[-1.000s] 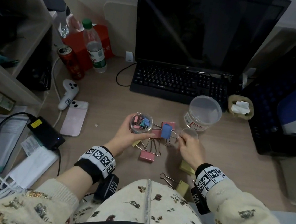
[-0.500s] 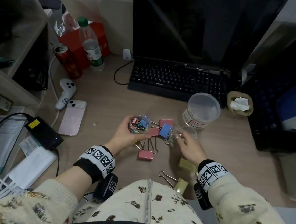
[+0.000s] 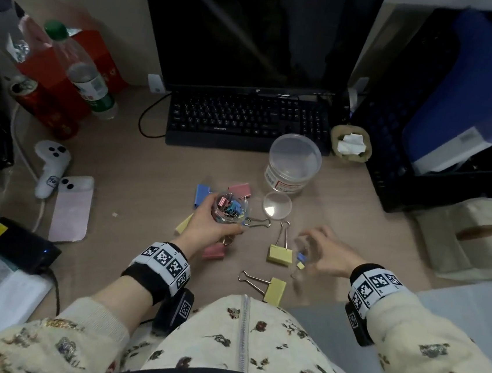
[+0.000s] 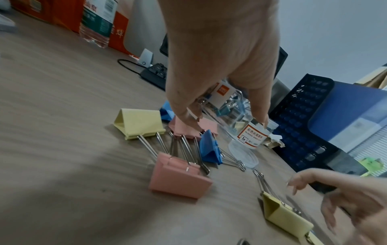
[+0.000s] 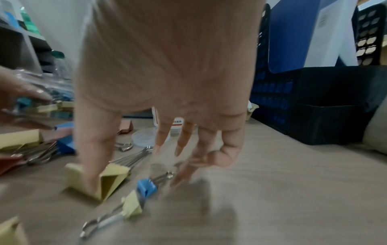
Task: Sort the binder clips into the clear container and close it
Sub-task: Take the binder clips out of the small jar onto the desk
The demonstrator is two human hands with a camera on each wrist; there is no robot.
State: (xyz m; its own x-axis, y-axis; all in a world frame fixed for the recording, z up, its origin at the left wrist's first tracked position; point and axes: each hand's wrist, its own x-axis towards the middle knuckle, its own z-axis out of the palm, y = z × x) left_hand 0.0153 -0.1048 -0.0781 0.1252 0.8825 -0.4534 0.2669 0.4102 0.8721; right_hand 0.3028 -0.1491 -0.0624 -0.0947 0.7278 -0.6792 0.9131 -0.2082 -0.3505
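Observation:
My left hand grips a small clear container holding several small coloured binder clips, held just above the desk; the left wrist view shows it between thumb and fingers. Its round clear lid lies on the desk just to the right. My right hand, blurred, hovers with fingers spread and pointing down over a small blue clip and a small yellow clip; it holds nothing. Large clips lie around: blue, pink, pink, yellow, yellow.
A larger clear jar with a label stands behind the lid. A keyboard and monitor are at the back, a black crate to the right. A pink phone, white controller, bottle and can sit on the left.
My right hand has drawn back from the large blue clip beside the container, toward me and to the right, over the small clips. The left hand still holds the container.

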